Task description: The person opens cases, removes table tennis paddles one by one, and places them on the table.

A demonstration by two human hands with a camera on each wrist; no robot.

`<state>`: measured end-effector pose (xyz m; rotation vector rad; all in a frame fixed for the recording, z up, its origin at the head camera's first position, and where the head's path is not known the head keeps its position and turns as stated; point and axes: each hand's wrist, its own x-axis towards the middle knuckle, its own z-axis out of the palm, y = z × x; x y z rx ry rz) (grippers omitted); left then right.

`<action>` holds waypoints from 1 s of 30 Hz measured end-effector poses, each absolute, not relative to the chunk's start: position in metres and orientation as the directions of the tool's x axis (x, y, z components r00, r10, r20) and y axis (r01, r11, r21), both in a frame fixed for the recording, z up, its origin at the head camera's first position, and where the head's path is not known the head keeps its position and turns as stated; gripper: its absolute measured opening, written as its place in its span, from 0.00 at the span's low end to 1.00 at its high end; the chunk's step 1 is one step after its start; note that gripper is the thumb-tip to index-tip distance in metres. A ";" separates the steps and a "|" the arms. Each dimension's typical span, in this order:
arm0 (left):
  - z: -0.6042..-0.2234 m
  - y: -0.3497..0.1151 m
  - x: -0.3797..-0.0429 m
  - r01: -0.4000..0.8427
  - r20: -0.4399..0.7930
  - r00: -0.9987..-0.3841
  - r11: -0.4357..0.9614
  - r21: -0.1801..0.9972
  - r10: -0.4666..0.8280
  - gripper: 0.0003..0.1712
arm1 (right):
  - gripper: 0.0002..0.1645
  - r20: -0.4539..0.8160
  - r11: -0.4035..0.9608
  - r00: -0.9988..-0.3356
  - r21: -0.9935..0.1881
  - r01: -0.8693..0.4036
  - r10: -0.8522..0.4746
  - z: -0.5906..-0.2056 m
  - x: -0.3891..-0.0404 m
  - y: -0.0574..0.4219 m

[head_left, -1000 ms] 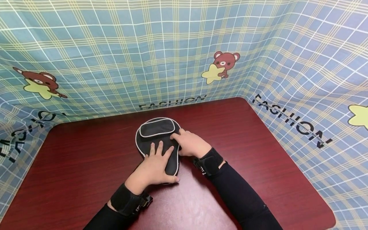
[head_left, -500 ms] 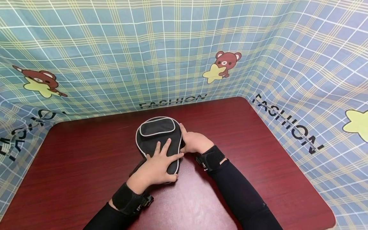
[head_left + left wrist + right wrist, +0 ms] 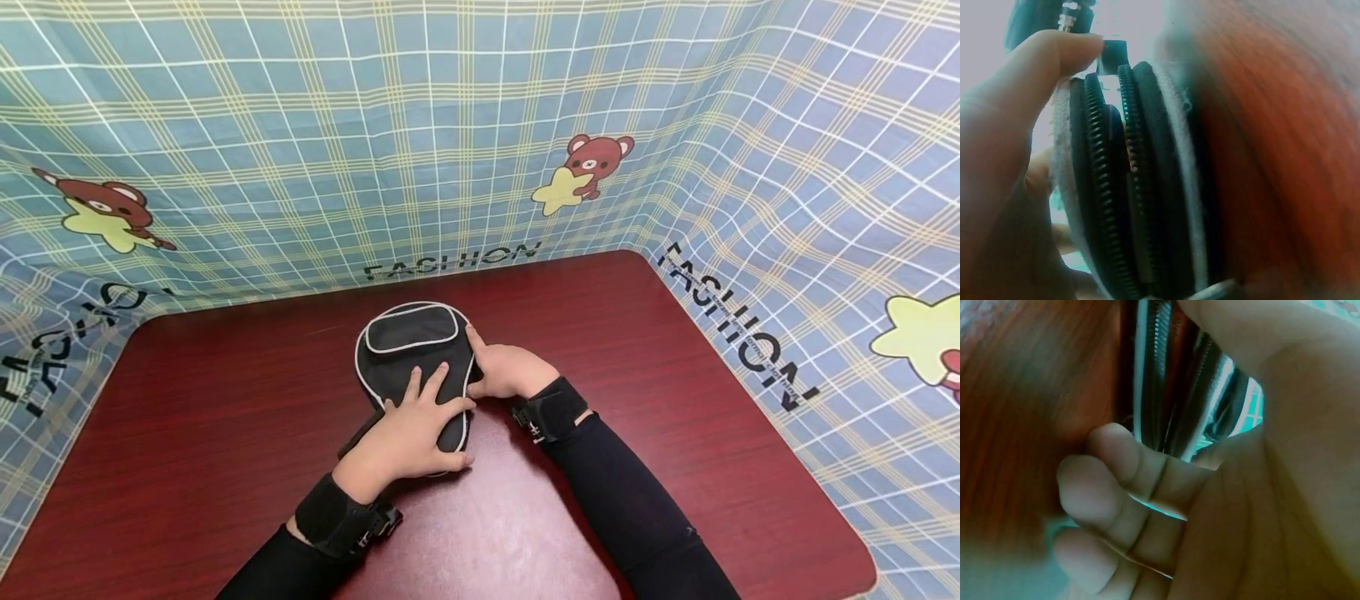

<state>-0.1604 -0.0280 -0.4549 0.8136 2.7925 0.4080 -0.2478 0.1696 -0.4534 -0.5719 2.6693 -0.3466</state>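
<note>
A black table tennis paddle case point(image 3: 382, 375) with white piping lies on the table, its pocket at the far end. My left hand point(image 3: 408, 437) rests on the case's narrow part, fingers spread and thumb over the near right edge. In the left wrist view, the zipper teeth point(image 3: 1100, 162) stand apart along that side. My right hand point(image 3: 513, 371) holds the case's right edge between index finger and thumb; its other fingers point(image 3: 1091, 494) curl beside the open zipper in the right wrist view. The thumb's exact contact and the case's inside are hard to see.
The dark red table point(image 3: 225, 400) has rounded corners. A blue plaid curtain point(image 3: 315, 150) with bears and lettering stands behind it and along both sides. A dark strip point(image 3: 360, 433) sticks out left of the case, partly under my left hand.
My right fingers have slid from the case's top to its right edge, the index finger now pointing up along it. My left fingers have shifted slightly right and are spread wider.
</note>
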 end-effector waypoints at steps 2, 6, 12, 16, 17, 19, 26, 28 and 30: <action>-0.455 -0.027 -0.161 0.487 -0.125 -0.831 0.817 0.309 0.543 0.43 | 0.68 -0.310 0.889 -0.845 -0.295 -0.350 -0.436 -0.455 -0.247 0.167; -0.457 -0.025 -0.162 0.474 -0.138 -0.837 0.828 0.299 0.529 0.41 | 0.70 -0.293 0.898 -0.857 -0.263 -0.354 -0.424 -0.458 -0.249 0.164; -0.460 -0.025 -0.163 0.461 -0.126 -0.847 0.832 0.310 0.516 0.40 | 0.78 -0.294 0.902 -0.868 -0.290 -0.319 -0.401 -0.460 -0.251 0.165; -0.460 -0.028 -0.162 0.456 -0.100 -0.852 0.821 0.342 0.515 0.41 | 0.82 -0.297 0.903 -0.870 -0.304 -0.304 -0.393 -0.460 -0.251 0.165; -0.460 -0.029 -0.162 0.459 -0.089 -0.852 0.818 0.347 0.516 0.40 | 0.83 -0.297 0.904 -0.872 -0.306 -0.300 -0.390 -0.460 -0.251 0.165; -0.459 -0.031 -0.161 0.470 -0.062 -0.851 0.808 0.355 0.522 0.39 | 0.84 -0.294 0.905 -0.876 -0.311 -0.291 -0.382 -0.460 -0.251 0.165; -0.458 -0.037 -0.161 0.517 0.034 -0.837 0.769 0.376 0.546 0.37 | 0.83 -0.286 0.916 -0.889 -0.296 -0.272 -0.357 -0.461 -0.251 0.165; -0.458 -0.040 -0.161 0.531 0.057 -0.830 0.756 0.383 0.554 0.37 | 0.82 -0.286 0.919 -0.892 -0.287 -0.269 -0.350 -0.461 -0.251 0.165; -0.459 -0.042 -0.162 0.539 0.075 -0.827 0.747 0.390 0.558 0.37 | 0.81 -0.287 0.922 -0.894 -0.279 -0.267 -0.346 -0.462 -0.251 0.166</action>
